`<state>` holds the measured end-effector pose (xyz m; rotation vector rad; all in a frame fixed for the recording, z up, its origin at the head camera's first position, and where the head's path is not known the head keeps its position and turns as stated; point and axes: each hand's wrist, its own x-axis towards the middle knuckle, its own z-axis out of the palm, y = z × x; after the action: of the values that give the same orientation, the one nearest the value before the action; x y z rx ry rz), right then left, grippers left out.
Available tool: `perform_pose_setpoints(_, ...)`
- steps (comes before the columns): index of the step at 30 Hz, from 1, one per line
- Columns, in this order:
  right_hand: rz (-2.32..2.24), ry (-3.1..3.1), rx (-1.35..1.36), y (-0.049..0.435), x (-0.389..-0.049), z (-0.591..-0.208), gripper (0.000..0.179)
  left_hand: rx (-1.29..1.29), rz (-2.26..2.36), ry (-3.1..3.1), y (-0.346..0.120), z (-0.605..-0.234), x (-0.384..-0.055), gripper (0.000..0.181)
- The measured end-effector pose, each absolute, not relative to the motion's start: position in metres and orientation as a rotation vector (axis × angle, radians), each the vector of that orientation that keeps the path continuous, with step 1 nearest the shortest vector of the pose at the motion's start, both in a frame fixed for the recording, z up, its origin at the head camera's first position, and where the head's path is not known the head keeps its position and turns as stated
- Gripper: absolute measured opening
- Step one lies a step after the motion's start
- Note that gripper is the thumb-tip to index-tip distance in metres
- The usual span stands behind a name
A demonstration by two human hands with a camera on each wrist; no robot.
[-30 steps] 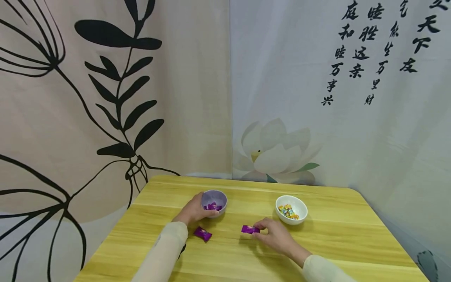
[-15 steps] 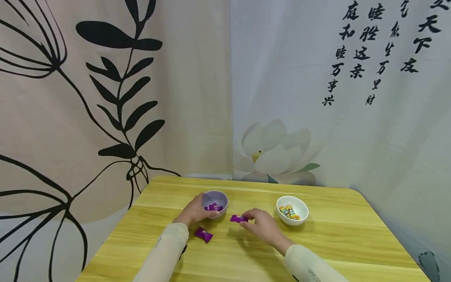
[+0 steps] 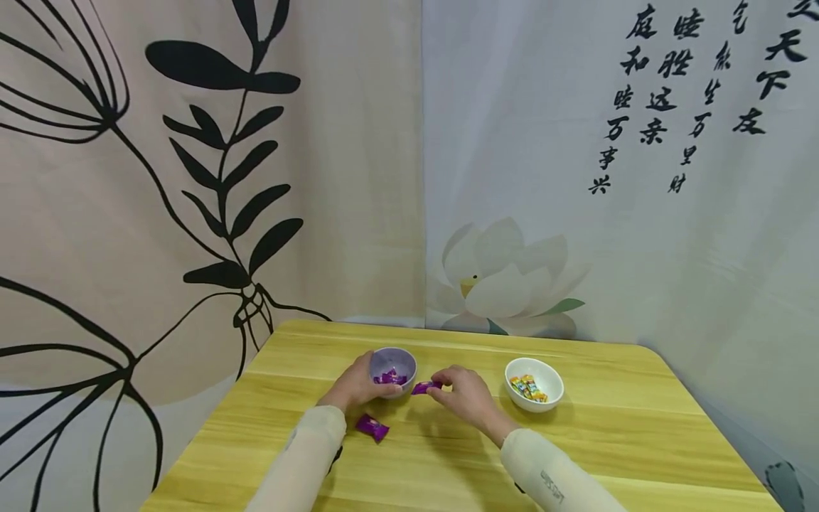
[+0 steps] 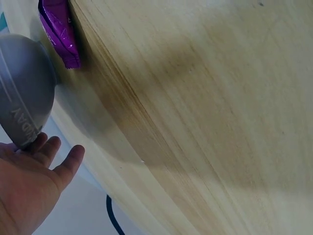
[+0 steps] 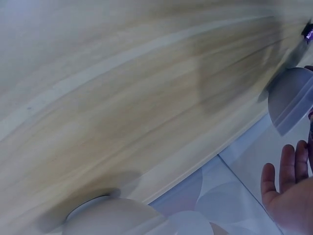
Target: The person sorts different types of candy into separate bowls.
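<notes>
In the head view my left hand (image 3: 355, 384) holds a small lavender bowl (image 3: 394, 358) by its left side, thumb along the near rim. Several purple-wrapped candies (image 3: 389, 377) lie in the bowl. My right hand (image 3: 466, 395) pinches another purple-wrapped candy (image 3: 425, 387) between thumb and fingers, close to the bowl's right side. One more purple candy (image 3: 372, 428) lies on the table in front of the bowl; the left wrist view shows this wrapper (image 4: 61, 34) beside the bowl's grey-looking outside (image 4: 27, 83). Only part of the right hand (image 5: 293, 200) shows in the right wrist view.
A white bowl (image 3: 534, 403) with several yellow-and-orange wrapped candies (image 3: 528, 388) stands right of my right hand. The wooden table (image 3: 614, 427) ends at a back edge before a printed curtain (image 3: 358, 178).
My right hand has moved left and away from me, carrying the pinched candy from near the white bowl to beside the lavender bowl. My left hand stays on its bowl.
</notes>
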<state>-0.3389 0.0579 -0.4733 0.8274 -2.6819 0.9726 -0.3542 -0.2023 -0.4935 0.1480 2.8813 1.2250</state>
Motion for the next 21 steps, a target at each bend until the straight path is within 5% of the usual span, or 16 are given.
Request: perform_pose_setpoints(21,0.96,-2.582,0.67,0.029,-0.359,-0.465,0.023,0.161,1.195,2.889,-0.203,-0.495,-0.355,0.106)
